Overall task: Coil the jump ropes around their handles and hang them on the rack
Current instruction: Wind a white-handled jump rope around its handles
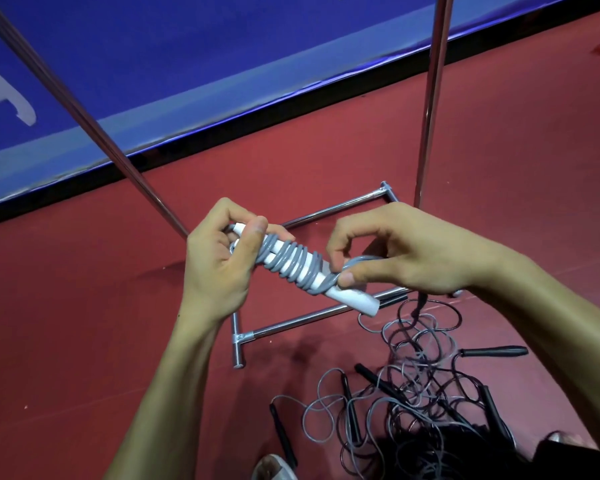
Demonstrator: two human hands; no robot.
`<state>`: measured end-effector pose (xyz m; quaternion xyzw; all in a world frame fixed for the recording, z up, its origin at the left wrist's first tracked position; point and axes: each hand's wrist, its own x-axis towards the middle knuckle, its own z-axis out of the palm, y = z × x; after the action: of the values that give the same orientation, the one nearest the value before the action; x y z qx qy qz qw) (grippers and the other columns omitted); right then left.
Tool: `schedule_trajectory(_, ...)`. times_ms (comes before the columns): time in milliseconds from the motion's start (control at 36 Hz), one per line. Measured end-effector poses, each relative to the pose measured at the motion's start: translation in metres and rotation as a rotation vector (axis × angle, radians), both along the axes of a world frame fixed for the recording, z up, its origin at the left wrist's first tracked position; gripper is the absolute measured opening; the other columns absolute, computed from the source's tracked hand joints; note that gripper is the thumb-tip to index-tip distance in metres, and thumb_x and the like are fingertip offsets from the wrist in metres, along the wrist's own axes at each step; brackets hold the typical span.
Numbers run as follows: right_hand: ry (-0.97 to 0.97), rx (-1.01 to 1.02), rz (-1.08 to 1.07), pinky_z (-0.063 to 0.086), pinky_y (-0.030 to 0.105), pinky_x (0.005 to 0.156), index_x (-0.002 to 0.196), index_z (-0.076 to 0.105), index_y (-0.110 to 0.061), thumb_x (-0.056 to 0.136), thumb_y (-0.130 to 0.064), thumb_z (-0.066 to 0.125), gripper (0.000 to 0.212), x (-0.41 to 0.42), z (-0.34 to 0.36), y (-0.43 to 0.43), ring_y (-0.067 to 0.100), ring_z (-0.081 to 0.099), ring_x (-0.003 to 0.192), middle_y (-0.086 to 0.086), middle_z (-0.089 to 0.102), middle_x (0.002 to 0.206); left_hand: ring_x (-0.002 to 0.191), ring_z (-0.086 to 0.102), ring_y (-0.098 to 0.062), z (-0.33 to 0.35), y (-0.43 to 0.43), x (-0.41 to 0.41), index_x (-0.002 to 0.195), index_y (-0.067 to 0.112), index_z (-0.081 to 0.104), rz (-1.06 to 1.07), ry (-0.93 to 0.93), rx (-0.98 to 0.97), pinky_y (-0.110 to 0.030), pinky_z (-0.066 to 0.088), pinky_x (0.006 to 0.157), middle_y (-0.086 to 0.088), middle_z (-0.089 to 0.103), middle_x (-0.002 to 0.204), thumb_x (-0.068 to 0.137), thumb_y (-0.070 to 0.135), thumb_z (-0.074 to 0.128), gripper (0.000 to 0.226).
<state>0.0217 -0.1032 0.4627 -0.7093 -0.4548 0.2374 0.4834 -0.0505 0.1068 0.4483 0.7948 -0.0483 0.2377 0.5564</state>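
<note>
At centre frame, seen from the head camera, a person's left hand [219, 258] gripped the upper end of a pair of white handles [354, 300]. Its fingers curled around them and its thumb lay across the upper turns of a grey rope [291, 261]. To the right of it, the right hand [406, 251] pinched a loose loop of that rope between thumb and forefinger, just beside the lower end of the coil, with the other fingers curled above it.

Tight turns covered most of the handles' length and only the lower tips were bare, so the winding of this rope looked close to finished. Securing the end and hanging the bundle appeared to be left.

Behind the hands, the rack [309, 318] stood on the red floor [84, 341]. Its base bars sat low in the middle of the frame and its poles ran to the upper left and upper right. No rope hung on any part of it in view.

At lower right, a tangled pile of ropes [420, 375] with black handles [492, 351] lay uncoiled on the floor, near the rack's base. How many ropes it held could not be told, but several handles showed, so most of the job seemed to lie ahead. Across the top of the frame ran a blue wall [153, 64].
</note>
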Motion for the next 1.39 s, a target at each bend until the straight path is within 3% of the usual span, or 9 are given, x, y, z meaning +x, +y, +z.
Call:
schedule_trajectory(111, -0.006, -0.009, -0.006, 0.042, 0.018, 0.053, 0.080, 0.065, -0.019, 0.085, -0.003, 0.072, 0.018, 0.001, 0.003, -0.002, 0.003, 0.050, 0.053, -0.015, 0.062, 0.064, 0.067, 0.070, -0.024, -0.001, 0.000, -0.001, 0.079, 0.015, 0.045, -0.021, 0.043, -0.052, -0.033, 0.056, 0.064, -0.005, 0.073, 0.075, 0.095, 0.014, 0.052, 0.018)
schedule_trajectory(278, 0.004, 0.025, 0.038, 0.046, 0.021, 0.061, 0.086, 0.060, -0.019, 0.091, 0.003, 0.062, 0.022, -0.002, 0.002, 0.000, 0.017, 0.059, 0.059, 0.007, 0.064, 0.066, 0.062, 0.068, -0.022, 0.000, 0.000, -0.001, 0.079, 0.011, 0.043, -0.026, 0.070, -0.106, -0.030, 0.055, 0.059, -0.005, 0.073, 0.073, 0.095, 0.009, 0.050, 0.018)
schedule_trajectory(417, 0.090, -0.050, 0.069, 0.034, 0.024, 0.047, 0.082, 0.060, -0.024, 0.097, -0.002, 0.055, 0.027, 0.000, 0.000, -0.001, 0.013, 0.042, 0.049, 0.003, 0.060, 0.060, 0.061, 0.065, -0.026, 0.000, 0.001, -0.002, 0.079, 0.009, 0.042, -0.033, 0.083, -0.142, -0.035, 0.055, 0.057, -0.008, 0.072, 0.071, 0.098, 0.001, 0.047, 0.022)
schedule_trajectory(750, 0.015, -0.053, 0.064, 0.032, 0.023, 0.047, 0.080, 0.067, -0.027, 0.092, -0.006, 0.064, 0.024, 0.002, -0.003, -0.001, 0.011, 0.038, 0.049, 0.003, 0.055, 0.058, 0.061, 0.066, -0.028, -0.007, 0.007, -0.002, 0.078, 0.010, 0.042, -0.036, 0.122, -0.203, -0.038, 0.055, 0.057, -0.011, 0.072, 0.070, 0.094, 0.009, 0.049, 0.017)
schedule_trajectory(889, -0.053, -0.051, 0.070, 0.038, 0.018, 0.050, 0.085, 0.070, -0.025, 0.087, -0.007, 0.070, 0.018, 0.002, -0.005, -0.002, 0.004, 0.048, 0.051, -0.002, 0.062, 0.060, 0.062, 0.067, -0.026, -0.009, 0.007, -0.002, 0.078, 0.009, 0.042, -0.061, 0.133, -0.226, -0.039, 0.056, 0.058, -0.011, 0.071, 0.069, 0.094, 0.009, 0.048, 0.017)
schedule_trajectory(1028, -0.143, -0.061, 0.034, 0.055, 0.028, 0.059, 0.089, 0.070, -0.011, 0.091, -0.006, 0.066, 0.007, 0.006, -0.007, -0.001, 0.013, 0.066, 0.060, -0.007, 0.063, 0.081, 0.062, 0.068, -0.025, -0.006, 0.007, -0.003, 0.079, 0.008, 0.042, -0.080, 0.126, -0.238, -0.037, 0.056, 0.058, -0.011, 0.072, 0.070, 0.095, 0.009, 0.047, 0.016)
schedule_trajectory(1167, -0.268, -0.069, 0.013, 0.047, 0.020, 0.067, 0.087, 0.066, -0.024, 0.087, -0.024, 0.062, 0.004, 0.008, -0.010, 0.004, 0.011, 0.062, 0.070, -0.006, 0.065, 0.076, 0.059, 0.067, -0.026, -0.006, 0.007, -0.001, 0.078, 0.008, 0.042, -0.053, 0.117, -0.267, -0.035, 0.055, 0.055, -0.010, 0.071, 0.068, 0.094, 0.010, 0.047, 0.017)
schedule_trajectory(1278, -0.175, -0.011, 0.001, 0.043, 0.008, 0.068, 0.091, 0.073, -0.011, 0.089, -0.007, 0.069, 0.006, 0.009, -0.011, 0.002, -0.002, 0.063, 0.072, -0.008, 0.070, 0.076, 0.053, 0.064, -0.025, -0.005, 0.007, -0.001, 0.078, 0.008, 0.041, -0.072, 0.097, -0.309, -0.025, 0.048, 0.047, -0.011, 0.070, 0.067, 0.094, 0.009, 0.046, 0.017)
schedule_trajectory(1389, -0.040, 0.052, 0.023, 0.045, 0.013, 0.062, 0.088, 0.072, -0.010, 0.089, 0.004, 0.064, 0.015, 0.007, -0.012, 0.001, 0.003, 0.057, 0.061, 0.005, 0.066, 0.068, 0.056, 0.065, -0.026, -0.006, 0.007, -0.001, 0.079, 0.007, 0.041, -0.077, 0.098, -0.299, -0.032, 0.053, 0.051, -0.011, 0.070, 0.068, 0.094, 0.010, 0.046, 0.017)
